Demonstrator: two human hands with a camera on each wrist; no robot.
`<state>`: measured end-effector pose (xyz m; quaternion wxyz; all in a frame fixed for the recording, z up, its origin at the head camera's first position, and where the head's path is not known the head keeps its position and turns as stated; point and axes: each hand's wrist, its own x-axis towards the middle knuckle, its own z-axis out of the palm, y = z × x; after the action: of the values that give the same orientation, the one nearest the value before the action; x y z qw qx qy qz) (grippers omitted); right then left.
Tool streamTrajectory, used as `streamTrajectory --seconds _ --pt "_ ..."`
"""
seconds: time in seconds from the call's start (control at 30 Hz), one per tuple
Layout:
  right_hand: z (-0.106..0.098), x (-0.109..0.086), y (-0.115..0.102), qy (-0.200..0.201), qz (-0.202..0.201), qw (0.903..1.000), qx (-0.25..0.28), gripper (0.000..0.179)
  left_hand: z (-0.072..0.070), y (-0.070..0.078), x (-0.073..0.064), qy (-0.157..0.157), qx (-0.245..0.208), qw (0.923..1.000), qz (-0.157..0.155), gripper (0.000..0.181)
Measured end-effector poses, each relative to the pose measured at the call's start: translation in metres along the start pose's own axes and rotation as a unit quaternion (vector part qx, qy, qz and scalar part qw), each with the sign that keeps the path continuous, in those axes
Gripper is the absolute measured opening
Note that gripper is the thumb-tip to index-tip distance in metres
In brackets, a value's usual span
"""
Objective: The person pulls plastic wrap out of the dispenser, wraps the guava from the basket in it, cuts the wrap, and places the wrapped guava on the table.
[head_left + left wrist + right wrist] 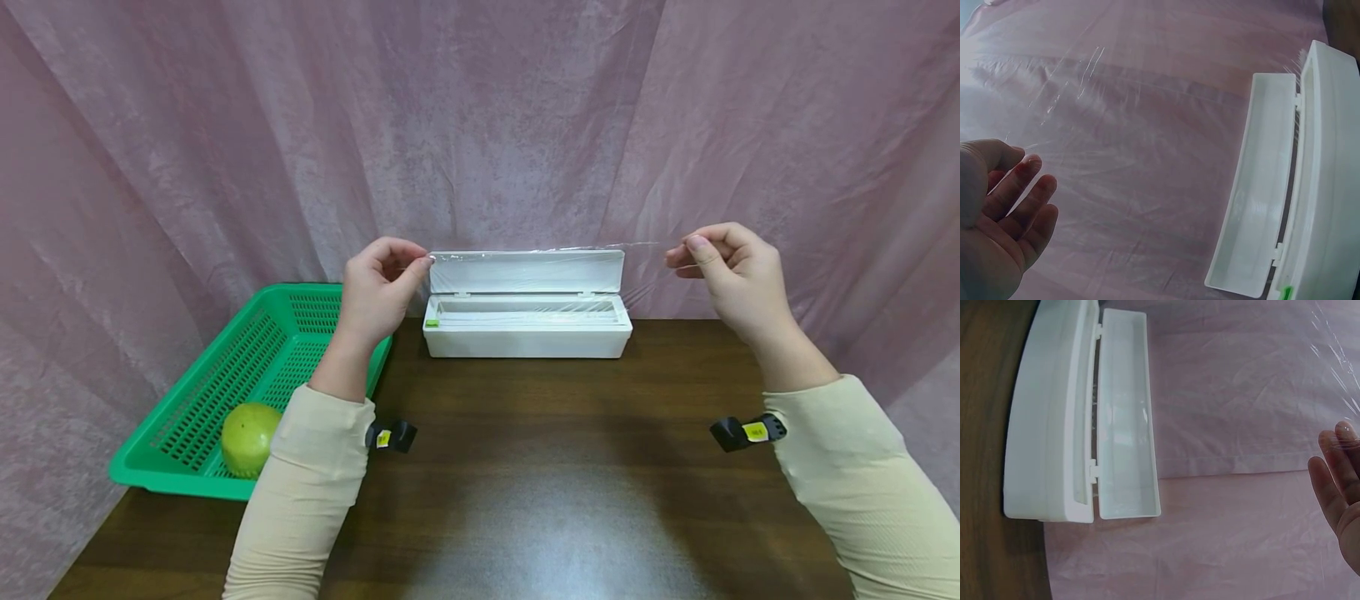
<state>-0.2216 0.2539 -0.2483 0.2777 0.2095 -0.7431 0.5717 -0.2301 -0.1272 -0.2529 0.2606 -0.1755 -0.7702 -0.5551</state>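
Clear plastic wrap point(555, 250) stretches between the two raised hands, its top edge showing as a shiny line. The left hand point(379, 287) pinches one corner between thumb and fingertips. At the other end, thumb and index finger of the right hand point(738, 275) grip the opposite corner. Behind and below the film stands a white wrap dispenser box point(525, 342) with its hinged lid point(525, 272) tipped up. In the left wrist view, glinting streaks of the wrap point(1089, 72) run away from the fingertips. The right wrist view shows creases of film point(1338, 369) above the fingers.
To the left sits a green plastic basket point(187, 482) with a green apple-like fruit point(250, 439) in it, partly behind the left sleeve. The brown wooden table point(540, 467) ends at a pink curtain point(487, 125). A black wrist camera point(392, 435) juts from the left cuff.
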Motion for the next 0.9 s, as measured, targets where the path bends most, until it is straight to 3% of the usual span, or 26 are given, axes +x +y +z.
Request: streamTrajectory --seconds 0.9 --pt "-0.0037 -0.0010 -0.0083 0.001 -0.015 0.9998 0.008 0.008 -0.0028 0.0089 -0.0019 0.011 -0.006 0.9996 0.025 0.014"
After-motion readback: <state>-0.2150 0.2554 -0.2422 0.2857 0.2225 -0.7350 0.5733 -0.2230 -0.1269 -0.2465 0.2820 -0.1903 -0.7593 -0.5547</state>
